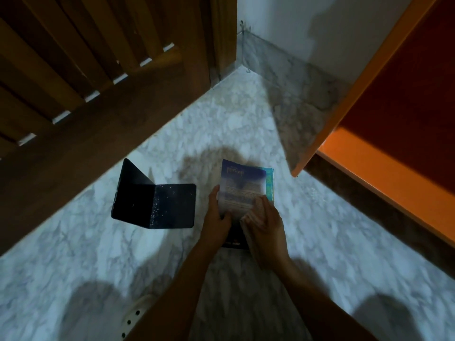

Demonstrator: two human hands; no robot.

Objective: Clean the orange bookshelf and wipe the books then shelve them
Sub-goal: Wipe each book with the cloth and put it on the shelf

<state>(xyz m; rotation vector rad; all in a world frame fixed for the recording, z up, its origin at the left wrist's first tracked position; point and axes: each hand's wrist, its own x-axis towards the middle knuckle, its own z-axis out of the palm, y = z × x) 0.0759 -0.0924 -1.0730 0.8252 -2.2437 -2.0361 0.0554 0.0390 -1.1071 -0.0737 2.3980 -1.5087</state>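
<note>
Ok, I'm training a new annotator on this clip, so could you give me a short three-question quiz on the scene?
1. True or false: the dark bookend stands on the marble floor, to the left of the blue book.
2. Which hand grips the blue book's left edge? A) left B) right C) neither
3. Fill in: the bookshelf at the right of the view is coloured ____.

Key: 1 true. 2 A, the left hand, with its thumb along that edge. 3 orange.
</note>
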